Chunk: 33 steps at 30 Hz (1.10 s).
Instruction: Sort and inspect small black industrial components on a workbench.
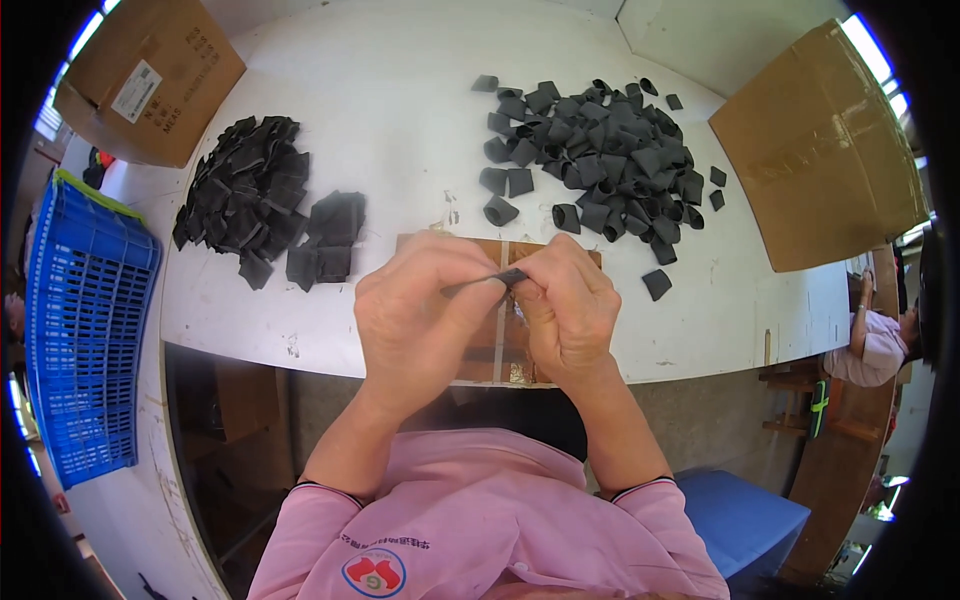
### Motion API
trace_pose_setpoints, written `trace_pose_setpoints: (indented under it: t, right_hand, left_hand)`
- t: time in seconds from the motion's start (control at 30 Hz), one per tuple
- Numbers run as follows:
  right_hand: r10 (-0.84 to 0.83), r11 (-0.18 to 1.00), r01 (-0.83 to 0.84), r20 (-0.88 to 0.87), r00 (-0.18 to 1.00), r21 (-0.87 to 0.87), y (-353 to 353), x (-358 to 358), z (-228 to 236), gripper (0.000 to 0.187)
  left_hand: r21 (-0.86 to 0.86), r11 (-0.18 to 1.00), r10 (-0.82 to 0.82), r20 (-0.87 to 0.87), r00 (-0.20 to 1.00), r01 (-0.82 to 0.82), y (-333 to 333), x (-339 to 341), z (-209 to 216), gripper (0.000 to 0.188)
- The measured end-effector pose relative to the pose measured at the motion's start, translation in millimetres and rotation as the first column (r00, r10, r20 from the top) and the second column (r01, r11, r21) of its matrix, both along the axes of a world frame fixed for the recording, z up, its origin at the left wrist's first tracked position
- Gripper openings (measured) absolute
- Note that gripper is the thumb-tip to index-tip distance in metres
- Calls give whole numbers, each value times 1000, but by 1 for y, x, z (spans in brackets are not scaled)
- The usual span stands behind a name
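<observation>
A small black fabric piece (512,276) is pinched between my two hands, above a flat cardboard sheet (487,358) at the table's near edge. My left hand (420,305) grips its left end with closed fingers, and my right hand (570,305) closes on the right end. Most of the piece is hidden by fingers. Left of my hands lies a heap of flat black fabric pieces (245,190), with a few stacked squares (335,225) beside it. Farther off to the right spreads a loose pile of black tube-shaped pieces (600,150), several showing open ends.
Cardboard boxes stand on the white table (400,130): one box (150,80) at far left, another box (820,150) at right. A blue plastic basket (95,330) is at the left edge. A blue stool-like block (745,525) sits lower right. Another person (875,345) is at far right.
</observation>
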State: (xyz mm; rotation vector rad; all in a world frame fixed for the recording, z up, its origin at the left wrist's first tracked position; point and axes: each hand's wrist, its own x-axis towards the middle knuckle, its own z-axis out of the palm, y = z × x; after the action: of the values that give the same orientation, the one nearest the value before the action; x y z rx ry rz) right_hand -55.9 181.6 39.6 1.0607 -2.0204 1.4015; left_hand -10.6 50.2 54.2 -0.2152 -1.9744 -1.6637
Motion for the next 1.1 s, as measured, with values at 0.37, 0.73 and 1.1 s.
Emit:
trace_pose_setpoints:
  t: [0.37, 0.73, 1.1]
  right_hand:
    - [522, 715, -16, 519, 677, -699, 27, -25, 17, 26]
    - [290, 911, 212, 913, 286, -355, 27, 32, -48, 27]
    - [47, 998, -69, 831, 554, -11, 5, 57, -28, 16]
  left_hand:
    - [-245, 897, 384, 22, 923, -367, -26, -14, -62, 8]
    - [-932, 325, 785, 170, 595, -162, -106, -74, -118, 21]
    - [-51, 956, 275, 495, 824, -288, -84, -24, -75, 10]
